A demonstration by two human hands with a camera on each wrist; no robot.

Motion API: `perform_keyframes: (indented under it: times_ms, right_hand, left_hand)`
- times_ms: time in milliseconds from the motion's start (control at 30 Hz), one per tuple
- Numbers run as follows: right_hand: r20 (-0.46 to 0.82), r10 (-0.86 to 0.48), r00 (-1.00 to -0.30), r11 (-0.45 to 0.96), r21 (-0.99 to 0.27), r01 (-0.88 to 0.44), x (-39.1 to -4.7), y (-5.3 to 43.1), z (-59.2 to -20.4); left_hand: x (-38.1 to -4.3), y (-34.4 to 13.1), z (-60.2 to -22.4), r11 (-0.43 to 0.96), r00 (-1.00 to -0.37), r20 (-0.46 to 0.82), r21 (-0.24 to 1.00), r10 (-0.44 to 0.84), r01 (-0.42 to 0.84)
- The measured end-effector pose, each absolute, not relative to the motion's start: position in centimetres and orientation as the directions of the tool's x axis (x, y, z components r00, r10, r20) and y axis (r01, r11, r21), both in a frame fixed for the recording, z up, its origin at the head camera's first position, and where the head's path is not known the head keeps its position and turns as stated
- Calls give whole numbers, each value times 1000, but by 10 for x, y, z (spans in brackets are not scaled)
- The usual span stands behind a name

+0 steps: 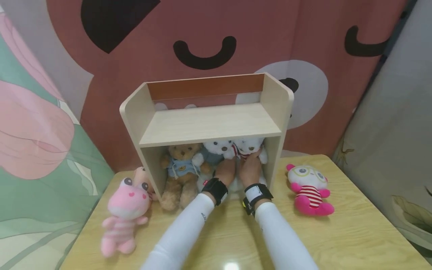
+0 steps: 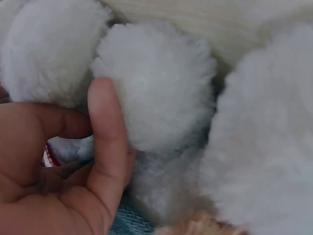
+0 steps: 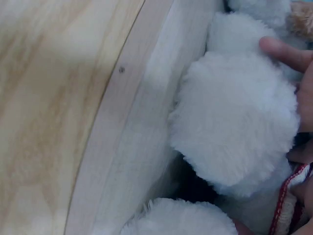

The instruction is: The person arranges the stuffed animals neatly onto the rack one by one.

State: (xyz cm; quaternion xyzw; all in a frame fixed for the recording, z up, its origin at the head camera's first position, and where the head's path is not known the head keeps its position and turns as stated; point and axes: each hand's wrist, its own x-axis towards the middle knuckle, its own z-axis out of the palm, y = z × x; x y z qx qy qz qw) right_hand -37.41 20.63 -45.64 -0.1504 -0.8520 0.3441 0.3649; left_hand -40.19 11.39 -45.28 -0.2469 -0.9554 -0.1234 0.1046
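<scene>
Inside the lower compartment of a small wooden shelf, a white teddy bear [image 1: 249,144] with red-trimmed clothing sits against the right side panel. My right hand [image 1: 250,168] holds its front; in the right wrist view the fingers [image 3: 283,51] are partly cut off at the edge. Close beside it, my left hand [image 1: 225,170] reaches in with its fingers [image 2: 105,127] touching a fluffy white limb [image 2: 156,88]. Another white bear [image 1: 219,145] in grey-blue clothing sits in the middle, partly hidden by my left hand. A brown teddy bear [image 1: 182,167] in a light blue hoodie leans at the left.
The shelf's upper board [image 1: 212,122] runs just above the bears' heads. On the table [image 1: 351,232], a pink plush toy [image 1: 126,210] lies left of the shelf, with another plush [image 1: 140,176] behind it. A panda-like plush [image 1: 310,191] in red stripes lies to the right.
</scene>
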Motion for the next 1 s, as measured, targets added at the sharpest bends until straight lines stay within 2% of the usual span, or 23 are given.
perform_keyframes:
  times_ms: [133, 333, 600, 800, 1000]
  right_hand:
    - [489, 497, -717, 705, -709, 5, -380, 209, -457]
    - [480, 479, -735, 722, -691, 20, -389, 211, -461]
    - [451, 498, -741, 711, -701, 51, -395, 212, -457]
    - [352, 492, -796, 585, -811, 3, -384, 208, -442]
    - [348, 476, -808, 602, -798, 11, -374, 206, -443]
  left_hand:
    - [-399, 110, -447, 834, -869, 214, 251, 447, 491]
    - [-399, 106, -441, 824, -868, 170, 274, 467, 497]
    - [-409, 104, -441, 749, -879, 60, 498, 474, 438]
    - [-408, 101, -436, 700, -831, 51, 513, 554, 497]
    - [-391, 99, -424, 624, -753, 52, 524, 656, 580]
